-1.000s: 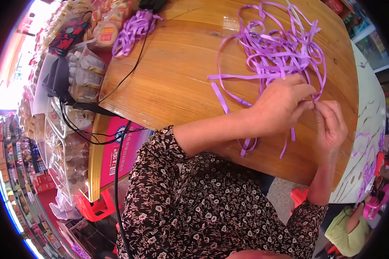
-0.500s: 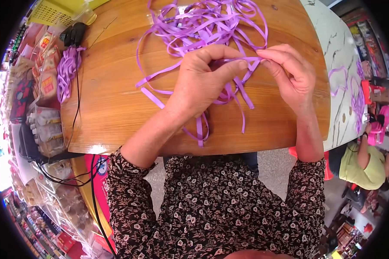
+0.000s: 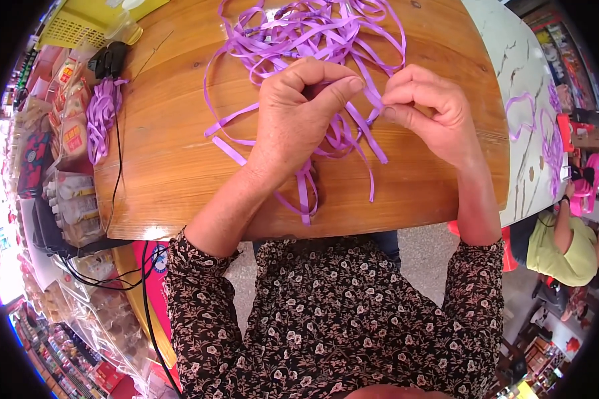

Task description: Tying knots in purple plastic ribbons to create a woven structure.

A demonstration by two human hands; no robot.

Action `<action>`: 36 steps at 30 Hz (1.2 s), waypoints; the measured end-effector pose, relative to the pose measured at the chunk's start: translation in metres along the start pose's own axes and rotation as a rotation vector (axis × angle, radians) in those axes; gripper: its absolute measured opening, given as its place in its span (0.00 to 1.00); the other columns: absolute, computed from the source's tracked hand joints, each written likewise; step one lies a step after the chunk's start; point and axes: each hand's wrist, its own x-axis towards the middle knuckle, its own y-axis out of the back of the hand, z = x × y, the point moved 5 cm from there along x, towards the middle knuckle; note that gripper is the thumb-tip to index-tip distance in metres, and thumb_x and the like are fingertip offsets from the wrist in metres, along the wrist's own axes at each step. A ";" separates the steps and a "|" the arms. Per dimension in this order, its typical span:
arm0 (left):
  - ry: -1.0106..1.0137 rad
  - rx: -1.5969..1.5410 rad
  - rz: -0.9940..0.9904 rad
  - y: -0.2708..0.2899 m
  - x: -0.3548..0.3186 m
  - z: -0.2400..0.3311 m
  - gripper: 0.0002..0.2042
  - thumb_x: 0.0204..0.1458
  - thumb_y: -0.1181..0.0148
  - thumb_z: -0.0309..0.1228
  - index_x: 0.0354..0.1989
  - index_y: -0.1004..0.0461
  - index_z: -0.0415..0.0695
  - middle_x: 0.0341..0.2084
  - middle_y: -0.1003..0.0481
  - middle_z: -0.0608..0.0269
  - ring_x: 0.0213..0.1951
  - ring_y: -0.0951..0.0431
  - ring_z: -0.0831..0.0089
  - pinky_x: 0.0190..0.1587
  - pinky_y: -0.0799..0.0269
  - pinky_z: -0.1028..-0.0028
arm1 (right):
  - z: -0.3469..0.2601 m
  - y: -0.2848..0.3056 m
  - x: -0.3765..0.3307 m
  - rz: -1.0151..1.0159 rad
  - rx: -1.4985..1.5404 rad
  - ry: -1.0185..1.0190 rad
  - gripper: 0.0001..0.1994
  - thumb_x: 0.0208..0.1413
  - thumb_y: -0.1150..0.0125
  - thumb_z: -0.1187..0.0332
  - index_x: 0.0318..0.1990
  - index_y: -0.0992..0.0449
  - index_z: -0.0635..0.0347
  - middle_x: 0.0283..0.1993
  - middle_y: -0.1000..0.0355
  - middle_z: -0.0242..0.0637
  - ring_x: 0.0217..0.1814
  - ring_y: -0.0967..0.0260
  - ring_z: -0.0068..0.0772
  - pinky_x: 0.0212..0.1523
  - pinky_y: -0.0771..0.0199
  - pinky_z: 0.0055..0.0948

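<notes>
A loose heap of purple ribbon strips [image 3: 313, 30] lies on the wooden table [image 3: 173, 153], with ends trailing toward the near edge. My left hand [image 3: 299, 113] rests over the heap and pinches a purple strip between thumb and forefinger. My right hand [image 3: 429, 113] sits just to its right, fingertips pinched on the same strip where the two hands almost meet. Both forearms in floral sleeves come up from the lower edge.
A smaller bundle of purple ribbon [image 3: 100, 120] lies at the table's left edge beside a black device [image 3: 110, 58] with a cable. A yellow basket [image 3: 80, 23] stands at the far left corner. Packaged goods [image 3: 70, 193] fill shelves on the left. A person in a green top [image 3: 559, 246] sits at right.
The view has swung so the table sits more centred and closer. Both hands stayed pinched on the ribbon, and the right hand's fingers have drawn nearer the left thumb.
</notes>
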 end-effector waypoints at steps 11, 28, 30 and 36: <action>0.021 -0.251 -0.051 -0.014 -0.012 0.002 0.06 0.50 0.43 0.20 0.37 0.28 0.39 0.28 0.28 0.70 0.29 0.32 0.85 0.32 0.36 0.84 | 0.018 -0.023 -0.006 0.098 0.977 -0.228 0.10 0.52 0.44 0.77 0.42 0.24 0.65 0.37 0.29 0.34 0.36 0.36 0.22 0.36 0.36 0.21; 0.012 -0.081 0.053 -0.017 -0.015 -0.005 0.04 0.48 0.38 0.23 0.31 0.25 0.38 0.22 0.29 0.74 0.23 0.36 0.89 0.25 0.39 0.87 | -0.022 -0.018 -0.007 0.316 -0.320 0.126 0.14 0.42 0.39 0.84 0.40 0.26 0.65 0.32 0.30 0.33 0.34 0.32 0.23 0.34 0.31 0.18; -0.002 -0.055 0.054 -0.017 -0.015 -0.002 0.03 0.48 0.39 0.23 0.31 0.25 0.38 0.21 0.29 0.74 0.22 0.36 0.89 0.25 0.39 0.87 | -0.016 -0.018 -0.004 0.305 -0.094 0.014 0.14 0.44 0.39 0.83 0.41 0.27 0.65 0.32 0.30 0.32 0.34 0.32 0.22 0.36 0.31 0.17; 0.146 -0.207 -0.009 -0.017 -0.017 0.001 0.04 0.50 0.42 0.25 0.31 0.26 0.37 0.21 0.28 0.72 0.23 0.35 0.89 0.24 0.38 0.87 | 0.002 -0.018 -0.002 0.195 0.181 -0.079 0.11 0.47 0.41 0.82 0.40 0.26 0.64 0.34 0.29 0.30 0.35 0.33 0.21 0.38 0.32 0.19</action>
